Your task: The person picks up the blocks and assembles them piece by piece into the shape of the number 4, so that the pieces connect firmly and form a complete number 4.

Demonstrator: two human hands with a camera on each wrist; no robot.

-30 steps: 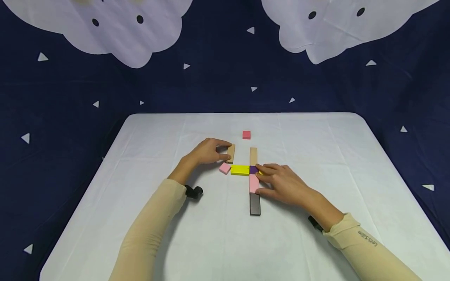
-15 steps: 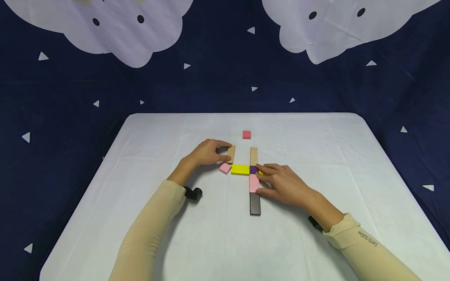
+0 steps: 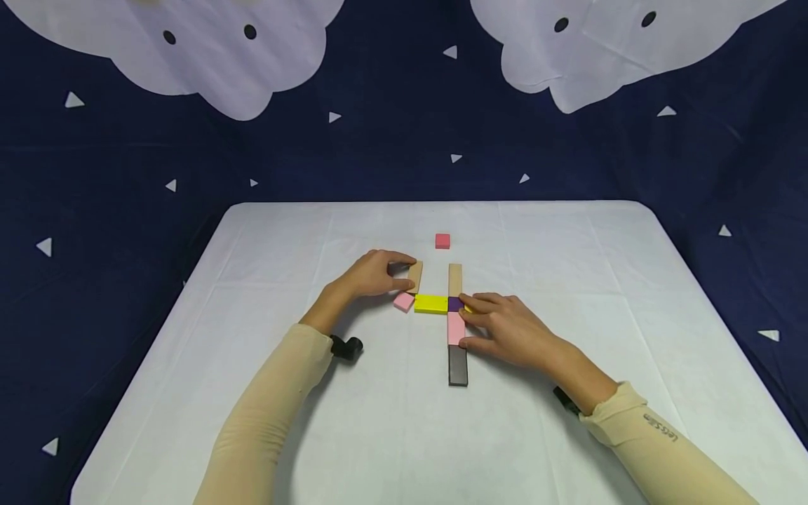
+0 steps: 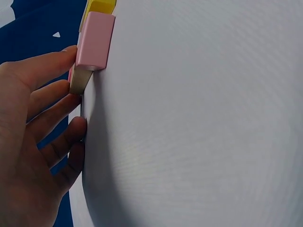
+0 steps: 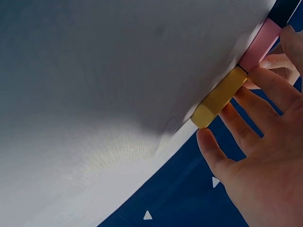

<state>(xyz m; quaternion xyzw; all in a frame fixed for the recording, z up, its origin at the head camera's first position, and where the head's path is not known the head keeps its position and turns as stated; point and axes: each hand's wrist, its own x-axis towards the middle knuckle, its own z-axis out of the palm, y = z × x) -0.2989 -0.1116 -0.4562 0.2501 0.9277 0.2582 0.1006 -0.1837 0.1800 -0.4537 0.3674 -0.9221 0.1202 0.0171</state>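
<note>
My left hand (image 3: pixel 375 272) pinches a natural wood block (image 3: pixel 416 275) between thumb and fingers, flat on the table and slightly slanted. Just below it lies a small pink block (image 3: pixel 404 301), turned at an angle. Flat blocks form a cross: a wood block (image 3: pixel 455 279) at the top, a purple block (image 3: pixel 454 304) in the centre, a yellow block (image 3: pixel 431 304) on the left, then a pink block (image 3: pixel 455 328) and a black block (image 3: pixel 457 366) below. Against its right side rests my right hand (image 3: pixel 508 328), fingers extended, touching the pink block and another yellow block (image 5: pixel 220 97), mostly hidden from above.
A red block (image 3: pixel 442 241) lies alone beyond the cross. The white-covered table (image 3: pixel 379 435) has rounded far corners, and a dark blue curtain (image 3: pixel 391 161) with clouds and triangles hangs behind it. Black wrist cameras sit under both forearms.
</note>
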